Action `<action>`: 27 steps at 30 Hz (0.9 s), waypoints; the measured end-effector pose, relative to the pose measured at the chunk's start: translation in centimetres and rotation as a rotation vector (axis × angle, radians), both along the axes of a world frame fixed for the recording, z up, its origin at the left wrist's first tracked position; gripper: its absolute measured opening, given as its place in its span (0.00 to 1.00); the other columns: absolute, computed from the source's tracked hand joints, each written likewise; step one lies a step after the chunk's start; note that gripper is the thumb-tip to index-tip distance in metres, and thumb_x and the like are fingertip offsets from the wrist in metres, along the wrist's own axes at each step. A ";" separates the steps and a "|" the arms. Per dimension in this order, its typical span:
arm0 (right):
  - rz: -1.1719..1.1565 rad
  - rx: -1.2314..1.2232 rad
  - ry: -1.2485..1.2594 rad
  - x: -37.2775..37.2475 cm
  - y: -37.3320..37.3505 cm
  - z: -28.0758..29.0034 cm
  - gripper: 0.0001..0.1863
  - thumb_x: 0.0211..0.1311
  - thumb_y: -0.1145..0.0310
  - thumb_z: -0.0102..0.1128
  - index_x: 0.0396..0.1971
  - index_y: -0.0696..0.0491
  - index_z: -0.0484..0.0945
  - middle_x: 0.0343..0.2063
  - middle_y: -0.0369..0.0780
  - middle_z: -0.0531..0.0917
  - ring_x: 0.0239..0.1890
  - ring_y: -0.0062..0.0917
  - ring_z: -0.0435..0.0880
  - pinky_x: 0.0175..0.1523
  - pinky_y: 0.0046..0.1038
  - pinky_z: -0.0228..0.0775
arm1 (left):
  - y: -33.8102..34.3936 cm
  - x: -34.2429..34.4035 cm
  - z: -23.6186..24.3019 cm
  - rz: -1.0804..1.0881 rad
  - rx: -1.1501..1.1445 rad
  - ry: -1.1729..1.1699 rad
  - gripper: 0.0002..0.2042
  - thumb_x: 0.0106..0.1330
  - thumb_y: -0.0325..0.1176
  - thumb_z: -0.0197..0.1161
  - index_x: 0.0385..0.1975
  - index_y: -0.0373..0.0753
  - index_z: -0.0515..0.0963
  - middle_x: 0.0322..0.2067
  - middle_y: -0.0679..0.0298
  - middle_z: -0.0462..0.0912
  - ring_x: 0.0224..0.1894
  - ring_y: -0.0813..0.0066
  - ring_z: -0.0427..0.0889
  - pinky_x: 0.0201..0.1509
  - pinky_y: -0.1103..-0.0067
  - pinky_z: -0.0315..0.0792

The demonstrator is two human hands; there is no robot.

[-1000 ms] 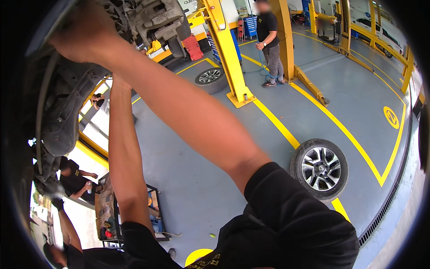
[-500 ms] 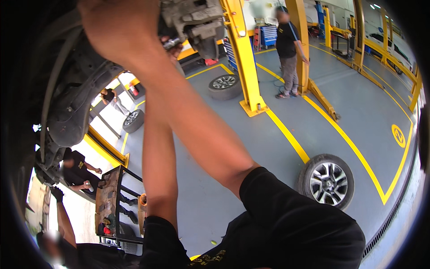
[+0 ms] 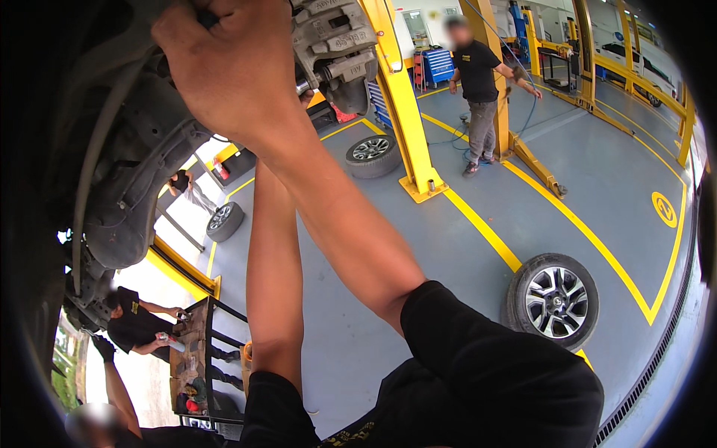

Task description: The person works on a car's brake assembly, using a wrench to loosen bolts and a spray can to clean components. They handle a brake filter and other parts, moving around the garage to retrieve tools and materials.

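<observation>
Overhead at the upper left, my right hand (image 3: 231, 71) is closed, its fingers curled round something dark that I cannot make out. Behind its wrist rises my left forearm, and most of my left hand (image 3: 306, 97) is hidden there. Its fingertips show against a silver cylindrical piece (image 3: 302, 85), which looks like a socket, at the side of the brake caliper (image 3: 336, 37). The caliper is grey cast metal with a bolt through its lower part. Both hands are at the underside of a raised vehicle (image 3: 123, 216).
A yellow lift post (image 3: 399, 104) stands just right of the caliper. Wheels lie on the floor, one at the right (image 3: 556, 302), another by the post (image 3: 372, 155). A person (image 3: 478, 82) stands with a blue hose. At lower left, another person (image 3: 142, 321) is at a black-framed parts cart (image 3: 187, 358).
My view has tilted slightly, so more of the caliper shows. The left fingertips are now more covered by my right wrist. The person by the post has stretched out an arm.
</observation>
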State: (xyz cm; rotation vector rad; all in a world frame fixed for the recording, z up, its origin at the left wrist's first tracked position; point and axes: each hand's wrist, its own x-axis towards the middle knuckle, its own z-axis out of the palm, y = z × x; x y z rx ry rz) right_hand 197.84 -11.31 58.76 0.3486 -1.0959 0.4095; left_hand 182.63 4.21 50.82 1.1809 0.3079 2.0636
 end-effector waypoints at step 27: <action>0.577 0.022 -0.127 0.0 -0.5 6.3 0.11 0.76 0.66 0.57 0.29 0.50 0.73 0.21 0.32 0.72 0.21 0.19 0.69 0.26 0.24 0.61 | -3.8 -6.1 1.7 -0.519 0.316 0.259 0.17 0.88 0.44 0.45 0.46 0.38 0.76 0.31 0.67 0.78 0.28 0.78 0.74 0.30 0.79 0.70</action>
